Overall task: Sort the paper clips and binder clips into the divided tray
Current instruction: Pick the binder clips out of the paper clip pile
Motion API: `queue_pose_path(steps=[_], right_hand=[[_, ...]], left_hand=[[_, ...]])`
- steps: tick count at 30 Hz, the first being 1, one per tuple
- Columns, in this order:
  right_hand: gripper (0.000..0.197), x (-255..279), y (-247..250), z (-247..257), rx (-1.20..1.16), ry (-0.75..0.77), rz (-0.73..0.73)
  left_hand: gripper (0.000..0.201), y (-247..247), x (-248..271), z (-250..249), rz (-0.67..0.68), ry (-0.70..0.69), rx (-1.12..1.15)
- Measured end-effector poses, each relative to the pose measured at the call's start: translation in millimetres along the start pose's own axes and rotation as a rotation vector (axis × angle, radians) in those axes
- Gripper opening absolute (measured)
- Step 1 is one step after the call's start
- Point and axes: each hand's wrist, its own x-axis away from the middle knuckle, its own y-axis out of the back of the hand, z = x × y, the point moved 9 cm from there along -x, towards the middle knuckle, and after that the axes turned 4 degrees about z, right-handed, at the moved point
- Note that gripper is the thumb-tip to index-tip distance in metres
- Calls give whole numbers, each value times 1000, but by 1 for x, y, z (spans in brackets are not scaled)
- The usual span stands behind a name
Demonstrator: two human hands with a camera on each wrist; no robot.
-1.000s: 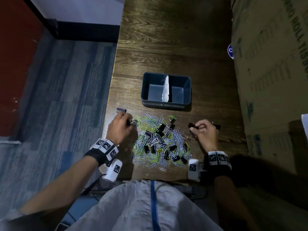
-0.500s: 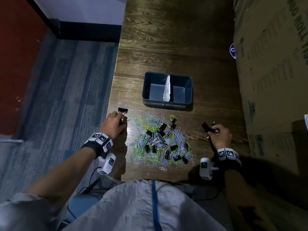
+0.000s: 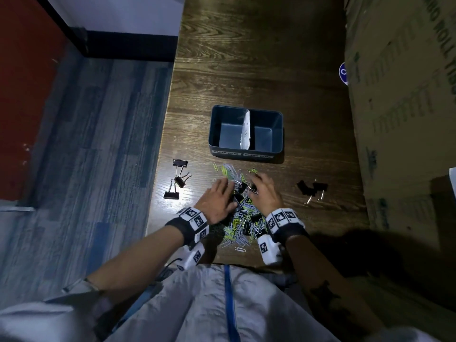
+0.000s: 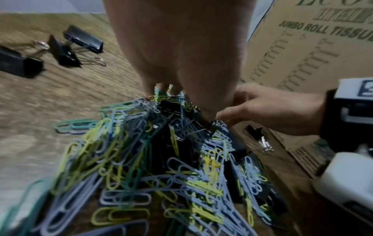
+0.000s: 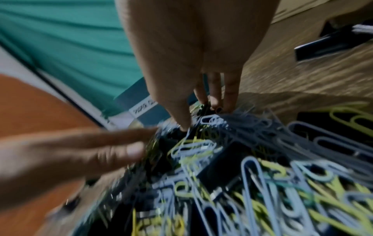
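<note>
Wiry pastel paper clips tangle with black binder clips under both hands; grips unclear.

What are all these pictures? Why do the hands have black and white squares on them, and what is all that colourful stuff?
A person is sorting clips, and small cameras are strapped on. The big picture comes from a camera on the head, looking down. The other two come from cameras on the wrists, looking along the fingers, so everything looks huge and blurry. The squares are markers on the wristbands.

The left hand and right hand both reach into a pile of clips on the wooden table: colourful paper clips mixed with black binder clips. I can't tell whether either hand has picked one up.

Three binder clips lie to the left, and a few more to the right. Behind the pile stands a blue tray with two parts, both empty. A cardboard box stands on the right.
</note>
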Motion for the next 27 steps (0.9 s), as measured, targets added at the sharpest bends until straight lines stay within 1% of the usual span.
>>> queue_pose_path(steps=[2, 3, 4, 6, 7, 8, 11, 15, 17, 20, 22, 25, 27], right_hand=[[55, -2, -6, 2, 84, 17, -4], [52, -2, -6, 1, 95, 14, -18], [52, -2, -6, -2, 75, 8, -32], [60, 0, -4, -7, -30, -20, -58], [59, 0, -1, -10, -85, -55, -66], [55, -1, 2, -13, -127, -103, -73], [42, -4, 7, -19, -167, -228, -52], [22, -3, 7, -22, -186, -262, -55], [24, -1, 9, -24, -207, -269, -74], [16, 3, 20, -25, -252, -257, -103], [13, 5, 32, -27, -296, -247, -130], [16, 10, 50, -34, -363, -264, -140], [19, 15, 63, -44, -373, -280, -164]], left_hand=[[76, 1, 1, -12, -22, -81, -24], [77, 5, 3, -15, -68, -102, -34], [77, 10, 7, -14, -132, -105, -46], [73, 16, 11, -4, -227, -49, -56], [70, 16, 13, 2, -233, -15, -39], [67, 14, 14, 6, -229, 4, -10], [58, 9, 11, 10, -198, -2, 79], [43, 12, 4, 16, -230, 10, 206], [37, 13, 2, 18, -228, 8, 259], [33, 24, 9, 15, -266, -22, 336], [30, 33, 14, 17, -288, -15, 372], [32, 53, 26, 29, -358, 17, 449], [36, 65, 34, 43, -413, 53, 441]])
